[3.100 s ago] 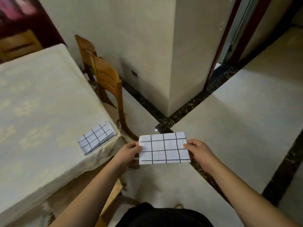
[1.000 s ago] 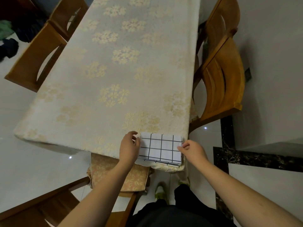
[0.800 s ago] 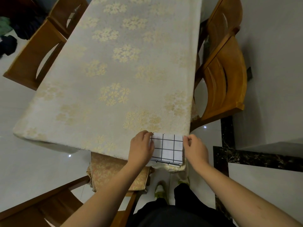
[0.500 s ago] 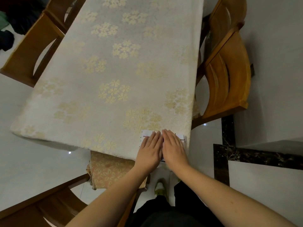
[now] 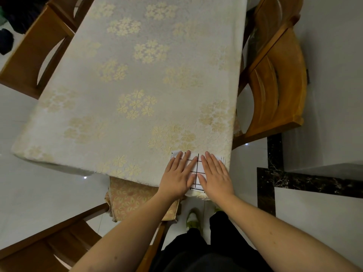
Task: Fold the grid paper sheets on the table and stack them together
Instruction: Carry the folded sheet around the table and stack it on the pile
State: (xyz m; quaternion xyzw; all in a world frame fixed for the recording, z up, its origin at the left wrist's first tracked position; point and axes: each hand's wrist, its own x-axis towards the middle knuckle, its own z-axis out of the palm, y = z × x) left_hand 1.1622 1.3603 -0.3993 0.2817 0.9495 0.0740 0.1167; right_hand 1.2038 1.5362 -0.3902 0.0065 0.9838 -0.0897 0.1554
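The worktop (image 5: 137, 79), under a pale cloth with gold flower clusters, fills the upper and middle frame, with wooden chairs (image 5: 275, 81) at right and at the left edges. The paper stack (image 5: 196, 173) lies at the worktop's lower right corner, close to both edges. Its long axis looks to run left to right across the frame, parallel to the near edge, though the hands cover most of it (only a strip of grid squares shows between them).

The left hand (image 5: 177, 176) and right hand (image 5: 215, 176) lie palm down on the stack, side by side, fingers (image 5: 183, 160) straight and slightly spread, gripping nothing.

This looks like the pressing step, flattening the folded sheets onto the pile. No loose sheet is in view, so the task seems near done; next would be lifting both hands straight up without dragging the top sheet off the edge.
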